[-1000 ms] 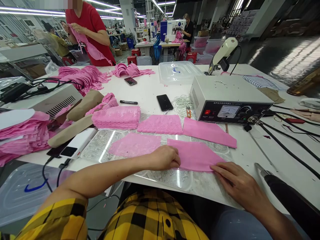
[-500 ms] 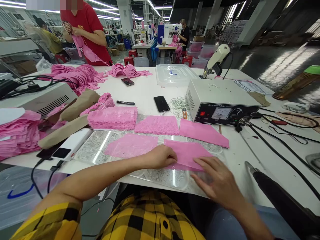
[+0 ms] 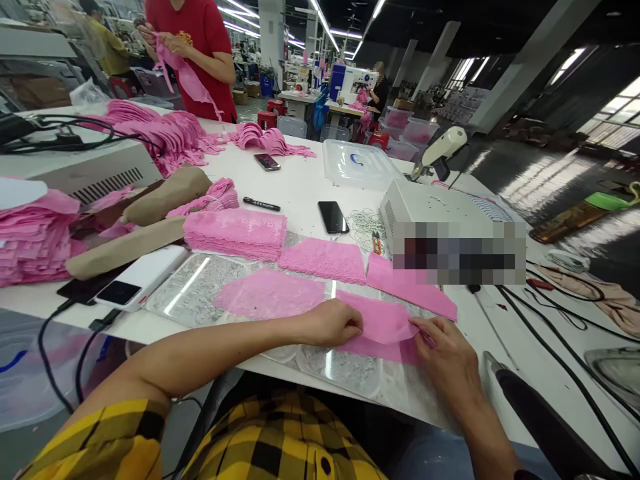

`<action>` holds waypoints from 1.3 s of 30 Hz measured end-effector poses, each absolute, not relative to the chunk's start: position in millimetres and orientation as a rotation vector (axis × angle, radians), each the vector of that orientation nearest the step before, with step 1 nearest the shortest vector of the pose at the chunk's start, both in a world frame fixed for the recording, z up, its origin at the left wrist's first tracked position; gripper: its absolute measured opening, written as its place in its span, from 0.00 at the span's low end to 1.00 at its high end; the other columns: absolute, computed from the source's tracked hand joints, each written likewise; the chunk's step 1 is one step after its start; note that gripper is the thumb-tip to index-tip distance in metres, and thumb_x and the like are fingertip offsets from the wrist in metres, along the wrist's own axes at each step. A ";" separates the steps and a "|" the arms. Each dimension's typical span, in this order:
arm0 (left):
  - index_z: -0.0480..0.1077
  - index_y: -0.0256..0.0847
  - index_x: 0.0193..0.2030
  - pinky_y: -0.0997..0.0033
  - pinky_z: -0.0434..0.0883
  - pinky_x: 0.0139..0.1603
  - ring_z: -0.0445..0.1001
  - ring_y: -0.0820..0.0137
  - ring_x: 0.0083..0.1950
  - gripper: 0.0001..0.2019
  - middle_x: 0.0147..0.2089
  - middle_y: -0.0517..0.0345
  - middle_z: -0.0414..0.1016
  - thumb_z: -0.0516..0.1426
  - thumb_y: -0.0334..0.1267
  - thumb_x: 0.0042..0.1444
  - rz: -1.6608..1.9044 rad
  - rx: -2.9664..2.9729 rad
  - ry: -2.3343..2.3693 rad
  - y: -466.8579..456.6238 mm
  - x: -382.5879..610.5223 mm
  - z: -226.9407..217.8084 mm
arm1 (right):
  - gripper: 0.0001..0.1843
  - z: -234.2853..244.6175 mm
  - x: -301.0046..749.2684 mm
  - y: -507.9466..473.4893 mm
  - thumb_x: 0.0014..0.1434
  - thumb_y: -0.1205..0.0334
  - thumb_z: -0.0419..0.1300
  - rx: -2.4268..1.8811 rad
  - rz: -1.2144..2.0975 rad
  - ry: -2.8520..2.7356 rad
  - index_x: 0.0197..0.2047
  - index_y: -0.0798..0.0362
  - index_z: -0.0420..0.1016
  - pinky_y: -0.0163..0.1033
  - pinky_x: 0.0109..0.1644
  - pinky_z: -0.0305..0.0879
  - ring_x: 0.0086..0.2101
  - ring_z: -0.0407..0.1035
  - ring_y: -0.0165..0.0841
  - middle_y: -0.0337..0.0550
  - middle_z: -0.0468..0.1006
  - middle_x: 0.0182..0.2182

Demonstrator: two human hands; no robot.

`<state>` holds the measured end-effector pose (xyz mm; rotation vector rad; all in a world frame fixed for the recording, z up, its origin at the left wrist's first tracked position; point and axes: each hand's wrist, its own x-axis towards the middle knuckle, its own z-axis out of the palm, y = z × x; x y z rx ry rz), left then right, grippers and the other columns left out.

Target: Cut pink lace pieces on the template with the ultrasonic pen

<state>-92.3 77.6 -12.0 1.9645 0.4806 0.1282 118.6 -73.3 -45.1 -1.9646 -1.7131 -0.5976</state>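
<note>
Our right hand (image 3: pixel 447 358) has its thumb and forefinger closed together on the right edge of a plain pink fabric piece (image 3: pixel 381 319), lifting that edge slightly so that it folds over toward the middle. Our left hand (image 3: pixel 333 323) lies on the left end of the same piece with the fingers curled down onto the cloth; we cannot tell whether it pinches the cloth or only presses it flat. The fabric piece lies on a clear textured mat (image 3: pixel 197 288) at the near edge of the white table (image 3: pixel 300 183), right in front of us.

Just left of our left hand a pink lace piece (image 3: pixel 270 294) lies flat on the mat. Behind it sit a second lace piece (image 3: pixel 323 259) and, to the right, another plain pink piece (image 3: pixel 411 288). A thick stack of pink lace (image 3: pixel 235 233) stands at the far left corner of the mat, near a white power bank (image 3: pixel 134 285).

Further back we see a black phone (image 3: pixel 333 217), a black marker (image 3: pixel 261 203) and a white machine box (image 3: pixel 440 207) with a cream handheld tool (image 3: pixel 443 148) behind it. A dark tool (image 3: pixel 545 420) rests beside our right forearm. Across the table a person in a red shirt (image 3: pixel 203 40) handles pink cloth.
</note>
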 end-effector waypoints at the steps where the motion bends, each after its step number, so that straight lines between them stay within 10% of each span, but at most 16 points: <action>1: 0.72 0.37 0.25 0.74 0.65 0.38 0.70 0.72 0.30 0.07 0.26 0.61 0.74 0.56 0.25 0.50 0.142 1.893 0.494 79.1 -92.0 -12.4 | 0.13 -40.3 113.0 -63.1 0.62 0.66 0.53 -1.962 -0.616 -1.693 0.40 0.51 0.79 0.36 0.31 0.64 0.29 0.69 0.31 0.40 0.74 0.28; 8: 0.71 0.34 0.41 0.62 0.74 0.46 0.79 0.65 0.40 0.18 0.39 0.46 0.79 0.53 0.50 0.61 0.261 1.318 0.645 114.1 -129.3 -7.6 | 0.13 2.1 34.1 31.6 0.61 0.69 0.54 -1.557 -0.395 -1.867 0.38 0.50 0.80 0.38 0.36 0.69 0.33 0.73 0.32 0.42 0.80 0.34; 14: 0.67 0.36 0.31 0.62 0.77 0.38 0.77 0.64 0.33 0.31 0.29 0.50 0.75 0.52 0.68 0.53 0.345 1.051 0.777 142.9 -196.7 -5.1 | 0.15 13.2 -39.1 72.4 0.62 0.70 0.55 -1.146 0.101 -2.122 0.47 0.47 0.79 0.38 0.45 0.73 0.41 0.75 0.32 0.43 0.81 0.42; 21: 0.65 0.38 0.26 0.77 0.64 0.23 0.66 0.75 0.24 0.19 0.23 0.63 0.66 0.68 0.47 0.41 0.425 1.117 0.903 140.3 -216.4 -24.9 | 0.09 -4.4 22.7 55.3 0.58 0.58 0.58 -1.750 0.423 -1.786 0.37 0.49 0.79 0.38 0.34 0.70 0.30 0.73 0.32 0.41 0.80 0.32; 27: 0.60 0.38 0.21 0.79 0.48 0.22 0.52 0.80 0.22 0.14 0.21 0.68 0.55 0.62 0.39 0.45 0.437 1.393 0.938 137.6 -212.0 -19.9 | 0.11 -19.8 42.0 21.7 0.57 0.55 0.57 -1.964 0.524 -1.782 0.31 0.50 0.76 0.38 0.29 0.63 0.25 0.68 0.31 0.39 0.77 0.25; 39: 0.51 0.41 0.21 0.75 0.50 0.24 0.51 0.76 0.24 0.13 0.22 0.66 0.50 0.54 0.34 0.50 0.413 1.660 0.964 132.1 -215.2 -15.3 | 0.08 -20.1 20.1 18.3 0.60 0.56 0.55 -1.914 0.697 -1.891 0.32 0.49 0.71 0.37 0.31 0.62 0.28 0.65 0.30 0.39 0.73 0.29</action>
